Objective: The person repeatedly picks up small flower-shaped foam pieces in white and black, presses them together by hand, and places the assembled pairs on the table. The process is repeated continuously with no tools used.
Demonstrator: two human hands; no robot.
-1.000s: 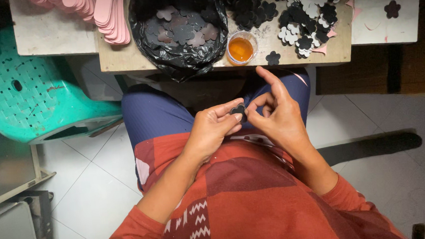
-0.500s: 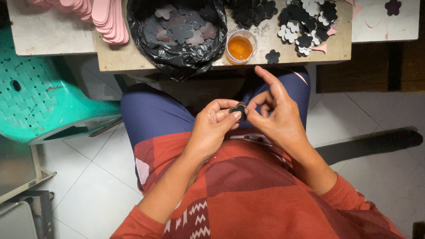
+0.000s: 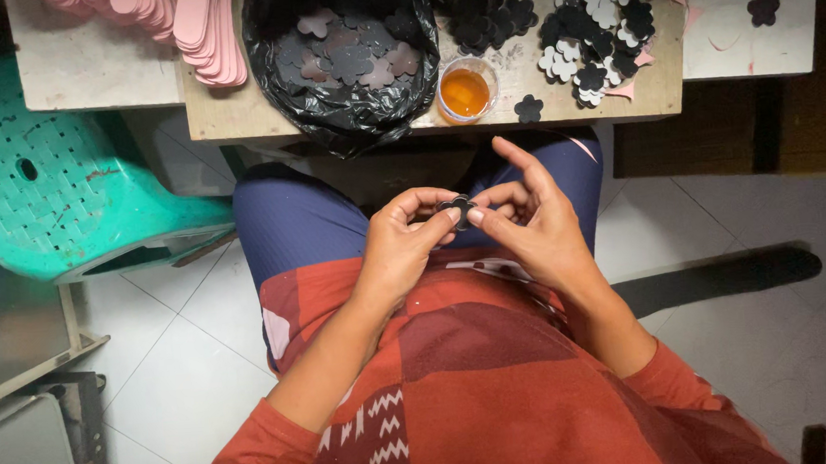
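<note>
I sit with both hands over my lap, below the edge of a low wooden table (image 3: 231, 119). My left hand (image 3: 404, 242) and my right hand (image 3: 529, 224) pinch a small black flower-shaped cutout (image 3: 457, 208) between thumbs and fingertips. The right index finger sticks up and away from the piece. Most of the cutout is hidden by my fingers.
On the table stand a black plastic bag (image 3: 343, 62) holding grey flower cutouts, a small cup of orange glue (image 3: 465, 91), a heap of black and white flower cutouts (image 3: 583, 26) and a stack of pink strips (image 3: 205, 33). A turquoise plastic stool (image 3: 60, 179) stands at my left.
Both hands stay together on the cutout; the fingers have shifted slightly around it. Nothing else has moved.
</note>
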